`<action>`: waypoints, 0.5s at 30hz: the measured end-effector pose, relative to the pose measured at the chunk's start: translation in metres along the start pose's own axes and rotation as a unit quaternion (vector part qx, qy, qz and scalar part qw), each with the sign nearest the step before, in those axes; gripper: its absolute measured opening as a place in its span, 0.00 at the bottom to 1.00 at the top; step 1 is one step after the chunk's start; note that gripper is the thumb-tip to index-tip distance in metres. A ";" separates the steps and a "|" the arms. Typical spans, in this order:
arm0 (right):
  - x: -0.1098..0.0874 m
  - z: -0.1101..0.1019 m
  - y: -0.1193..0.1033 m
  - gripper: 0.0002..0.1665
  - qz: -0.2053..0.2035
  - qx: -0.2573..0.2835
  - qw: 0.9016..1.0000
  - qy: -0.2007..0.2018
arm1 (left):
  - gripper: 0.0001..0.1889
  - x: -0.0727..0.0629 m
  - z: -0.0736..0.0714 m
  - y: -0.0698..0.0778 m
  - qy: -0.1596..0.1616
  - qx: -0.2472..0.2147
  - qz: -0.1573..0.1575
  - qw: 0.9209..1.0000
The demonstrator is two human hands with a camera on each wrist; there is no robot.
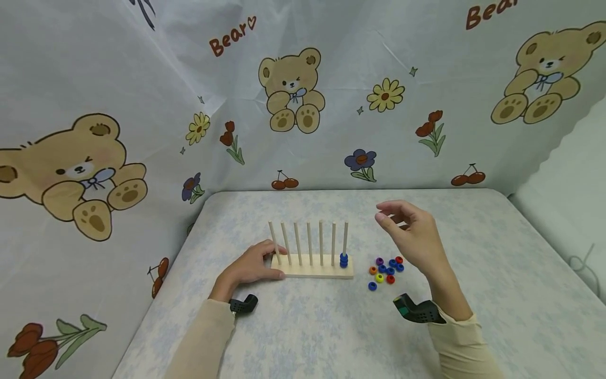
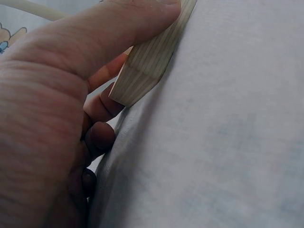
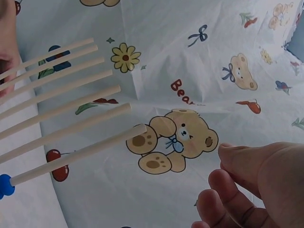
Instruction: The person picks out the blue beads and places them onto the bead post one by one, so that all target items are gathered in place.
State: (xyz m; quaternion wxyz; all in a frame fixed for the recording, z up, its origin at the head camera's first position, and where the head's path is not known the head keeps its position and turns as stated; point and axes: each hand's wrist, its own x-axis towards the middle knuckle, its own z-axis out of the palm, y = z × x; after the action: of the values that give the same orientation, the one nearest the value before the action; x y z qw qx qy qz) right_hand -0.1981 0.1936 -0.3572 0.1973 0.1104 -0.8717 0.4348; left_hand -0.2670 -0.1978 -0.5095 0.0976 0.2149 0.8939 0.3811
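Observation:
A pale wooden peg stand [image 1: 312, 269] with several upright pegs [image 1: 310, 243] sits on the table. Its left end is gripped by my left hand [image 1: 251, 264], thumb along the front edge and fingers behind; the left wrist view shows the thumb on the wooden base [image 2: 149, 59]. Blue beads [image 1: 343, 260] are stacked low on the rightmost peg, and a blue bead [image 3: 5, 185] shows there in the right wrist view. My right hand [image 1: 413, 231] hovers right of the stand, fingers loosely bent, thumb apart from them, nothing visible between.
Loose beads lie right of the stand below my right hand: several blue beads [image 1: 390, 271], red beads [image 1: 390, 279], a yellow bead [image 1: 379, 277], an orange bead [image 1: 373, 270] and a purple bead [image 1: 380, 261]. A bear-print sheet [image 1: 331, 147] hangs behind the table [image 1: 303, 331].

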 end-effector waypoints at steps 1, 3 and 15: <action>0.000 -0.002 0.001 0.16 -0.002 -0.004 1.000 0.002 | 0.29 0.000 0.000 0.000 -0.001 -0.001 -0.001 1.000; -0.001 -0.005 0.002 0.16 0.000 -0.008 1.000 0.004 | 0.29 0.000 0.000 0.002 -0.001 -0.001 0.001 1.000; -0.001 -0.021 0.001 0.16 -0.005 -0.040 0.999 0.016 | 0.28 -0.002 -0.002 0.003 -0.002 0.009 0.006 1.000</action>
State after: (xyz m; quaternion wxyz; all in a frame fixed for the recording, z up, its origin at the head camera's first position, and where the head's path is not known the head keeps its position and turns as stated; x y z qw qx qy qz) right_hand -0.1921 0.2107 -0.3471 0.2177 0.1001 -0.8843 0.4007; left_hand -0.2650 -0.1979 -0.5065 0.0952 0.2222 0.8958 0.3729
